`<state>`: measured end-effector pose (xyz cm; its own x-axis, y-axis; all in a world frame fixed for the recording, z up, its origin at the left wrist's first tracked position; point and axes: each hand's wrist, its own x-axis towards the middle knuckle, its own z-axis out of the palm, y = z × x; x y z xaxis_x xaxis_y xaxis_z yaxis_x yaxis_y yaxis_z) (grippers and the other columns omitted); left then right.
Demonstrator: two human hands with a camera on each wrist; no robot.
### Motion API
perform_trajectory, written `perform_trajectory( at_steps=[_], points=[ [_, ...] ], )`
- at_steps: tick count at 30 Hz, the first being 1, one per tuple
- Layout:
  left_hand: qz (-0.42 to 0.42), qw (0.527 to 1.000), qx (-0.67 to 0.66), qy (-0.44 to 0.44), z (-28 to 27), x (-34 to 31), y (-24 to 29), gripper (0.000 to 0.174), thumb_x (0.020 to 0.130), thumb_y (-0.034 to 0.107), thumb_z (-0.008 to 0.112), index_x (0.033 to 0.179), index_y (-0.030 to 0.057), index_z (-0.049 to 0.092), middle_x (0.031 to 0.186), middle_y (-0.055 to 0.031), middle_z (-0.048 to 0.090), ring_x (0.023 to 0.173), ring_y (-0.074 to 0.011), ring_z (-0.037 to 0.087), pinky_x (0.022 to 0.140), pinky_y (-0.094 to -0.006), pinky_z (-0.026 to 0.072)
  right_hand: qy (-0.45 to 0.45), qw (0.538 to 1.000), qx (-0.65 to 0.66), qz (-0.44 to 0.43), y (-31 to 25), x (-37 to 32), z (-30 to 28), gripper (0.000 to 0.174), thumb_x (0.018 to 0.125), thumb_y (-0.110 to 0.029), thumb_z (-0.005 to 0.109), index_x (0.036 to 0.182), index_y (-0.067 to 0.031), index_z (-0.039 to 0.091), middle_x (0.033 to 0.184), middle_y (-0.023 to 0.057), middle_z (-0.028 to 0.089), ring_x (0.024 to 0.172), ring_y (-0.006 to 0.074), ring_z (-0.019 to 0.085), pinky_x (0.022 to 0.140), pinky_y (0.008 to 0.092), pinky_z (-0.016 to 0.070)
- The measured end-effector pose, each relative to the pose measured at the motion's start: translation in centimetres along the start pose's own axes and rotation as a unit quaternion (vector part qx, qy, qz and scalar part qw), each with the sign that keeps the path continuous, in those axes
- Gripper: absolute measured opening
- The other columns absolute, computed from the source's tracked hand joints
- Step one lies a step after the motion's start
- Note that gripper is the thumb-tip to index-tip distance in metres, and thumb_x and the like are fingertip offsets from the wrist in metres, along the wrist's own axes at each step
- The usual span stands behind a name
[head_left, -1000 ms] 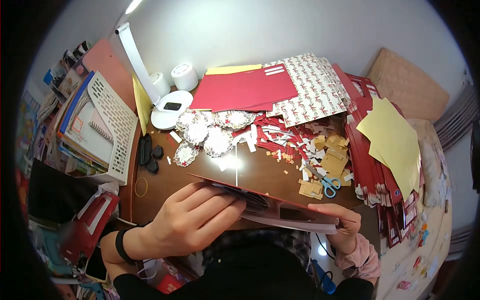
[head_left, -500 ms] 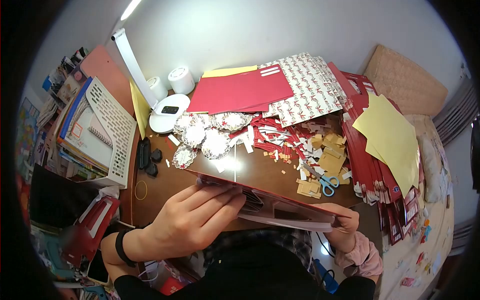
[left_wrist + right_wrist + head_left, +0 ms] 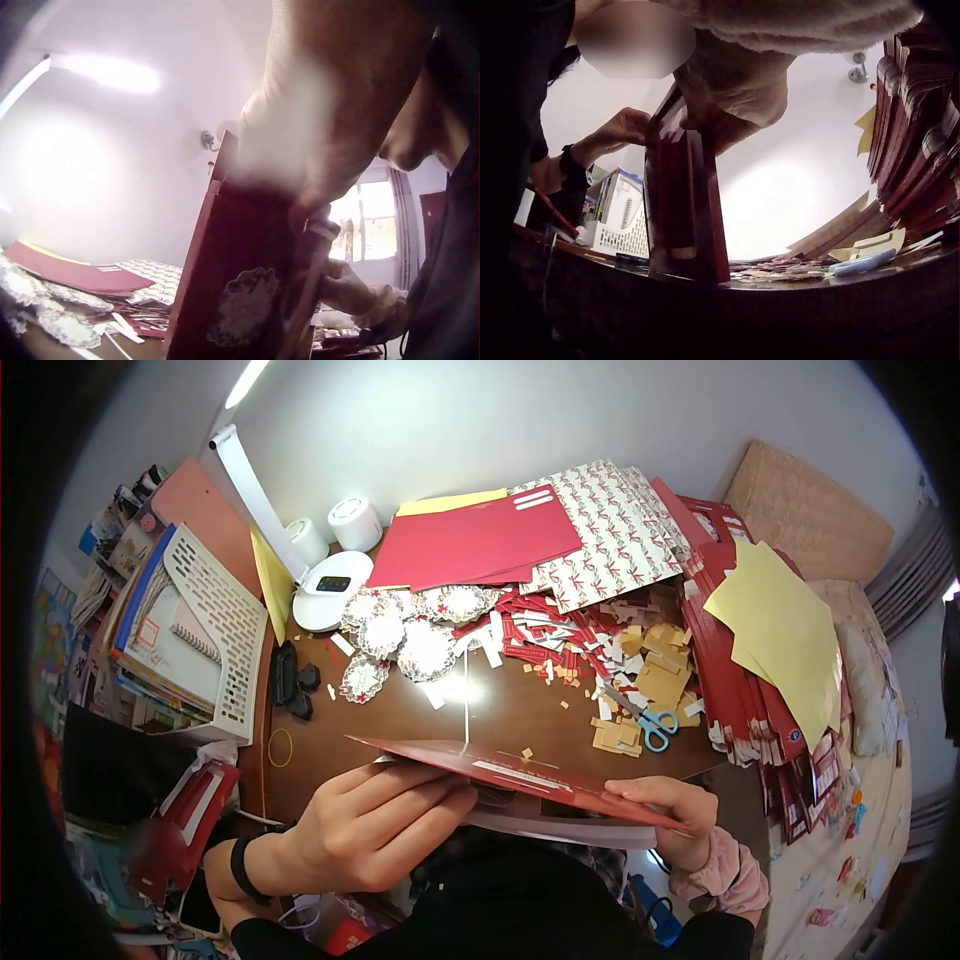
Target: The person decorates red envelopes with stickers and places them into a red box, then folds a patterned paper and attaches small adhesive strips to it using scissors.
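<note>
Here, at lower centre, my left hand (image 3: 375,825) and right hand (image 3: 680,815) grip opposite ends of the red folder (image 3: 520,775), fingers curled, above the worktop (image 3: 330,745). Scissors (image 3: 655,728) lie right of centre.

The person wears a black top (image 3: 500,915), its dark sleeves (image 3: 712,935) showing at the lower edge of the frame, with dark checked cloth (image 3: 588,857) below it. A slim black band (image 3: 241,868) rings the left wrist; a gathered, fuzzy pink scrunchie (image 3: 725,870) circles the right.
</note>
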<state>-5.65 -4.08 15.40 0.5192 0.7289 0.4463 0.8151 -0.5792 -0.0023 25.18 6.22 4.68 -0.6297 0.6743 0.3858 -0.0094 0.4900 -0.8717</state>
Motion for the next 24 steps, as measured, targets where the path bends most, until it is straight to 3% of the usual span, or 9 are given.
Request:
perform_trajectory(
  at_steps=[5, 13, 24],
  points=[
    [-0.004, 1.000, -0.004, 0.007, 0.1, -0.1, -0.1, 0.030, 0.072, 0.007, 0.072, 0.101, -0.0001, 0.072, 0.097, -0.0099, 0.071, 0.095, -0.0224, 0.070, 0.085, -0.0338, 0.0566, -0.008, 1.000, -0.003, 0.005, -0.1, -0.1, -0.1, 0.040, 0.075, 0.017, 0.062, 0.111, 0.0018, 0.068, 0.112, 0.0168, 0.073, 0.103, 0.0290, 0.072, 0.088, 0.0341, 0.0569],
    [-0.029, 1.000, 0.000, -0.006, 0.6, -0.4, -0.2, 0.033, 0.074, 0.009, 0.071, 0.106, -0.0007, 0.071, 0.105, -0.0116, 0.070, 0.102, -0.0256, 0.068, 0.092, -0.0385, 0.0547, -0.002, 1.000, -0.005, -0.002, 0.1, 0.0, 0.0, 0.041, 0.075, 0.017, 0.062, 0.111, 0.0017, 0.068, 0.113, 0.0170, 0.072, 0.104, 0.0288, 0.072, 0.089, 0.0338, 0.0562],
    [-0.013, 0.999, -0.016, 0.035, 0.5, -0.6, -1.4, 0.027, 0.075, 0.005, 0.070, 0.102, -0.0023, 0.070, 0.099, -0.0117, 0.070, 0.095, -0.0258, 0.070, 0.083, -0.0364, 0.0559, 0.032, 0.999, -0.003, 0.043, 0.7, -0.3, 0.1, 0.031, 0.081, 0.008, 0.069, 0.111, 0.0031, 0.067, 0.112, 0.0193, 0.072, 0.104, 0.0275, 0.071, 0.090, 0.0340, 0.0555]
  ],
)
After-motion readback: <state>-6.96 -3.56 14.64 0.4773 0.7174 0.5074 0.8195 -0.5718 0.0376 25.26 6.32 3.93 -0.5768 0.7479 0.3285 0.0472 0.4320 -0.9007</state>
